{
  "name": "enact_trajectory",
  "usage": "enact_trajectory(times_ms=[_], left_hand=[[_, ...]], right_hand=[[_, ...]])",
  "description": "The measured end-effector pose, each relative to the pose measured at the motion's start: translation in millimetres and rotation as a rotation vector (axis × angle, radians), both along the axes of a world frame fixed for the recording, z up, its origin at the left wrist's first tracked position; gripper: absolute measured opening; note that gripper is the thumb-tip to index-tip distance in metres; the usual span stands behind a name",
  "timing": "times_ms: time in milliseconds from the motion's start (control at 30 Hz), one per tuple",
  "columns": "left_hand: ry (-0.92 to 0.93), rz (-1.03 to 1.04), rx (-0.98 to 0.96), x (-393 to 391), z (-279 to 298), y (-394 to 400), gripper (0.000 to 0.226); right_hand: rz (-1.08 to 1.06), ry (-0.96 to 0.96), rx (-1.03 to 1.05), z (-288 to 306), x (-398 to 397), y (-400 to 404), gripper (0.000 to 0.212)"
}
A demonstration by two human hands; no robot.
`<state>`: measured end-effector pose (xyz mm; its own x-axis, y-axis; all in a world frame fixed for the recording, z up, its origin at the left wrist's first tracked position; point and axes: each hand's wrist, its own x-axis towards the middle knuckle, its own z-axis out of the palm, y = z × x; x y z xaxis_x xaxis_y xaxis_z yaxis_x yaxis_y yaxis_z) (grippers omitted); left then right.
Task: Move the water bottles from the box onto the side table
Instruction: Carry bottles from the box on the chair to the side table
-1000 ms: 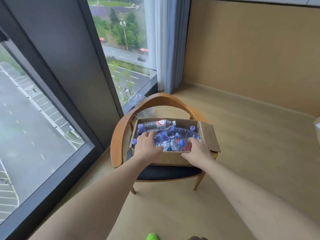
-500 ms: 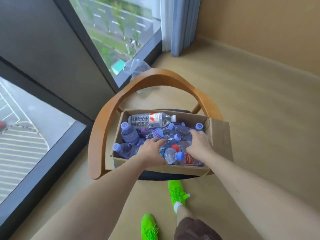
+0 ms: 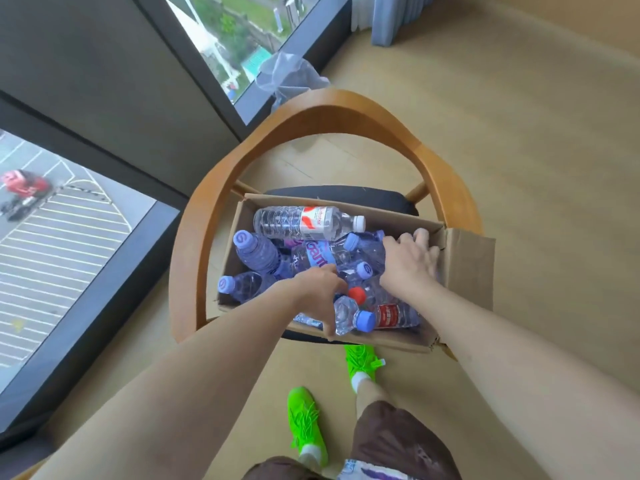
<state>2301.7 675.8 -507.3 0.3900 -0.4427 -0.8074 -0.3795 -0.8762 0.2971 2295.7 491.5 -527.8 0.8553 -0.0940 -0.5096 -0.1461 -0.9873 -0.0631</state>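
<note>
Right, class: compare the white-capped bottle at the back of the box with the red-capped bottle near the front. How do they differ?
The white-capped bottle lies fully exposed on top of the pile along the back wall; the red-capped bottle is wedged among others, mostly hidden between the two hands. No hand touches the white-capped bottle, while the red-capped bottle sits right beside the left hand. Both are clear plastic and lie in the cardboard box.

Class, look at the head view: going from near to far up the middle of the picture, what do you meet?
Green shoes → cardboard box of water bottles → wooden chair back → clear plastic bag → window.
</note>
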Motion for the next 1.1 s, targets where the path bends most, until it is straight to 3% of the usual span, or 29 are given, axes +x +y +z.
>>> enact_trajectory(times_ms=[200, 367, 467, 600, 667, 833, 1000, 1100], left_hand=[[0.035, 0.051, -0.052, 4.1, 7.6, 7.7, 0.091], [-0.056, 0.244, -0.168, -10.5, 27.2, 27.6, 0.080], [-0.170, 0.450, -0.286, -23.6, 47.0, 48.0, 0.075], [-0.271, 0.841, -0.483, -42.2, 84.5, 73.4, 0.086], [-0.328, 0.988, -0.560, -51.7, 105.7, 87.0, 0.078], [-0.402, 1.232, -0.738, -81.5, 165.3, 130.5, 0.058], [-0.571, 1.371, -0.891, -119.4, 228.4, 174.7, 0.040], [-0.691, 1.460, -0.947, -147.0, 260.0, 200.2, 0.041]], right_hand=[[-0.094, -0.066, 0.179, 10.7, -9.4, -7.6, 0.055], [-0.239, -0.095, 0.328, 32.9, -29.3, -4.4, 0.057], [-0.271, -0.173, 0.412, 55.8, -43.3, 8.7, 0.065], [-0.317, -0.317, 0.497, 101.1, -60.0, 37.5, 0.062], [-0.350, -0.386, 0.558, 124.5, -69.5, 55.5, 0.062], [-0.293, -0.485, 0.649, 184.3, -92.0, 104.6, 0.050], [-0.171, -0.494, 0.767, 238.2, -98.9, 154.3, 0.056], [-0.036, -0.510, 0.832, 265.1, -101.2, 184.6, 0.055]])
